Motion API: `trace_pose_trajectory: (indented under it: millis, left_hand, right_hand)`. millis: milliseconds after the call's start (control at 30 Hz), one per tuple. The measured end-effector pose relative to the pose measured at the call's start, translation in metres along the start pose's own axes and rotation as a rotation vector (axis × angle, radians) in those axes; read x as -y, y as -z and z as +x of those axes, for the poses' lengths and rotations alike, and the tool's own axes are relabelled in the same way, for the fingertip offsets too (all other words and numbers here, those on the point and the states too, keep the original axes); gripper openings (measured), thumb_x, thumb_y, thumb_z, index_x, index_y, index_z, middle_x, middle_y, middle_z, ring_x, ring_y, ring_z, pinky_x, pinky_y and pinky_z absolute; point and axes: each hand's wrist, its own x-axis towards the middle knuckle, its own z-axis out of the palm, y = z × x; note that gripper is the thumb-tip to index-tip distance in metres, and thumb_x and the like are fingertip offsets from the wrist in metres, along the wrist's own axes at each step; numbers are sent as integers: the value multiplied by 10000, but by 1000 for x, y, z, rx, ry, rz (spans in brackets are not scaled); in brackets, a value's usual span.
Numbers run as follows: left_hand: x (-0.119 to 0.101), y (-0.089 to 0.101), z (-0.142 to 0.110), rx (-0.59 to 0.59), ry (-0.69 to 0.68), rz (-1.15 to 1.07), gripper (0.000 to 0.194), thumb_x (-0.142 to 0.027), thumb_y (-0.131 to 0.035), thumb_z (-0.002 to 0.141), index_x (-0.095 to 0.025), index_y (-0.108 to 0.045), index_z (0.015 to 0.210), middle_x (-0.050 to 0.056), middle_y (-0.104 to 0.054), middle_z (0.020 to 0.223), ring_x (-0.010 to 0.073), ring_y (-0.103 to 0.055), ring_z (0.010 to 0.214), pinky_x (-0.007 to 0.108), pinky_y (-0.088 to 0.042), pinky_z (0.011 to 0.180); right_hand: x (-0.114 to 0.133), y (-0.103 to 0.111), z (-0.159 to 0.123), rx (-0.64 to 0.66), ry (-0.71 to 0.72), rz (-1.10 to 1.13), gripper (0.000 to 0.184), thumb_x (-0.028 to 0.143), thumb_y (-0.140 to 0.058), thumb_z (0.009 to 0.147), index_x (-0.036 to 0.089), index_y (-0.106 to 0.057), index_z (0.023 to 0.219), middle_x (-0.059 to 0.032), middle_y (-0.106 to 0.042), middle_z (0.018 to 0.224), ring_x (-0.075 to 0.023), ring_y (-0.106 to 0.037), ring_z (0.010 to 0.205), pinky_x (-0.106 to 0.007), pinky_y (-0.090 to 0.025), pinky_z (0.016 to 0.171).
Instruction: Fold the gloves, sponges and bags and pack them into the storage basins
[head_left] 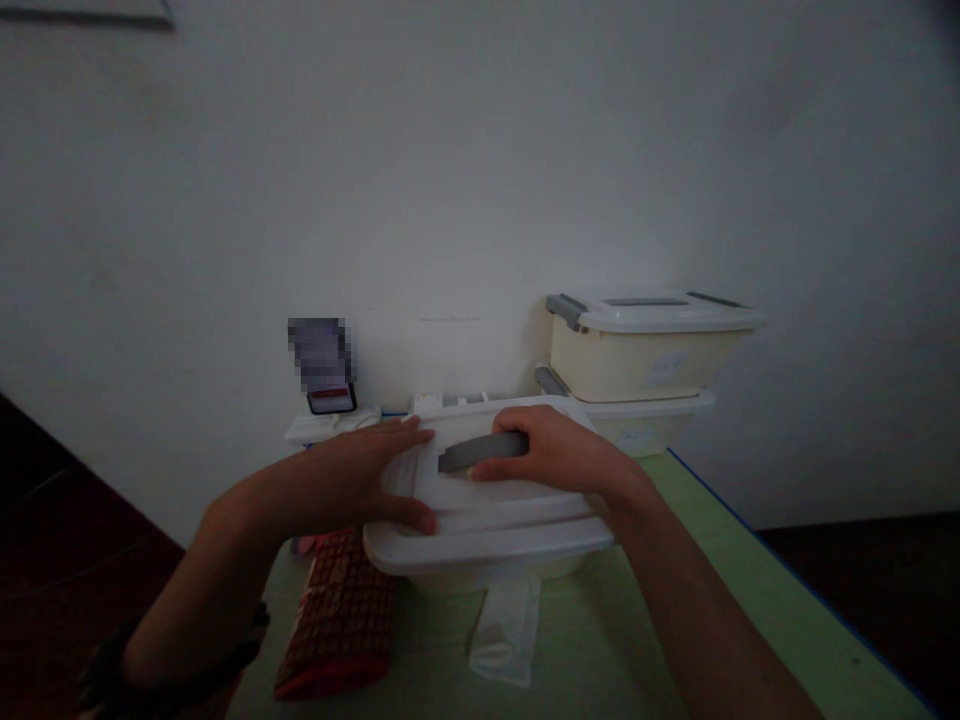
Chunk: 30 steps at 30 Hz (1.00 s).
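A white plastic storage box point(487, 545) with a lid stands on the green table point(697, 560) in front of me. My left hand point(375, 480) lies flat on the left side of the lid, fingers stretched out and thumb along the lid's edge. My right hand point(555, 450) is closed round the grey handle point(469, 452) on top of the lid. A strip of white paper or cloth point(506, 625) hangs out from under the box at the front.
Two cream boxes with grey latches point(645, 350) are stacked against the wall at the back right. A red patterned packet point(337, 615) lies left of the box. A phone point(328, 375) leans on the wall above a white power strip point(315, 428). The table's blue edge point(787, 570) runs along the right.
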Motion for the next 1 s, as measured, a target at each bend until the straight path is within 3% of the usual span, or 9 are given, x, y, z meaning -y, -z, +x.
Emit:
trace_pose_trajectory:
  millis: [200,333,733,1000]
  left_hand:
    - [0,2,0,12,-5,-15,894,-681,-587,670,-198,-385,1395,129,-335,1484,326,-349,1336,445,-293,1086]
    - [-1,2,0,12,-14,-16,911,-684,-583,674,-191,-363,1407,122,-325,1491,324,-341,1341,424,-284,1095]
    - [0,2,0,10,-10,-7,943,-720,-571,651,-195,-367,1408,119,-306,1500,322,-316,1354,415,-264,1103]
    - [1,2,0,6,-13,-14,911,-704,-570,666,-227,-353,1411,102,-330,1492,306,-347,1340,412,-288,1084]
  right_hand:
    - [0,-5,2,-29,8,-24,310,406,-689,732,178,-616,930,-28,-627,846,-159,-550,744,-249,-381,618]
    - [2,-7,2,-30,42,-40,210,337,-676,763,173,-640,890,-48,-637,908,-169,-560,831,-266,-398,713]
    - [3,-6,1,41,9,-20,273,429,-594,804,173,-619,896,-34,-665,839,-159,-570,714,-249,-376,590]
    - [5,-4,2,19,43,-49,275,446,-643,761,173,-621,736,6,-610,676,-128,-519,612,-230,-319,534]
